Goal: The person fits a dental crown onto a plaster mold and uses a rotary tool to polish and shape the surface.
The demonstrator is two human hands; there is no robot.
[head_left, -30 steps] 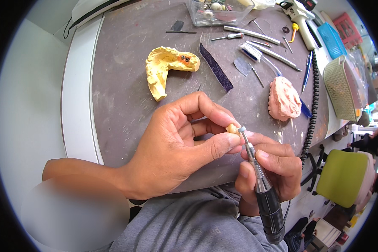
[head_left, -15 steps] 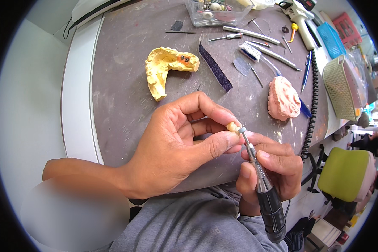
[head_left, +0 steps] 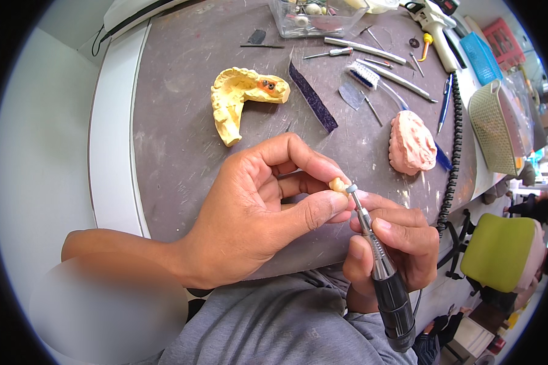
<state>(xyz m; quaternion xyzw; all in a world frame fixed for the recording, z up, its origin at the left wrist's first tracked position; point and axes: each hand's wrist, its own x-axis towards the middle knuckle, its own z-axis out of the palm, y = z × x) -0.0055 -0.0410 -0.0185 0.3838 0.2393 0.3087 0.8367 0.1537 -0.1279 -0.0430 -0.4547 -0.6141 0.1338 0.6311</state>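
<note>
My left hand (head_left: pixel 256 210) pinches a small cream-coloured dental crown (head_left: pixel 337 184) between thumb and index finger. My right hand (head_left: pixel 402 237) grips a rotary handpiece (head_left: pixel 383 274) with a black body and metal nose, much as one holds a pen. On its tip sits a small pale-blue grinding wheel (head_left: pixel 351 188), right against the crown as far as I can see. Beyond my left hand lies a yellow dental cast (head_left: pixel 228 103) with an orange patch and two dark holes. A pink dental cast (head_left: pixel 411 143) lies beyond my right hand.
A dark strip (head_left: pixel 312 97) lies between the casts. Behind it are a brush (head_left: pixel 363 75), metal hand tools (head_left: pixel 368 50) and a clear box of small bits (head_left: pixel 313 18). A coiled black cord (head_left: pixel 453 152) runs down the right table edge, near a beige basket (head_left: pixel 493 131) and a green chair (head_left: pixel 499 252).
My hands, the crown and the handpiece stay almost in place. At the lower right, beyond the table, dark-clothed limbs of another person have shifted.
</note>
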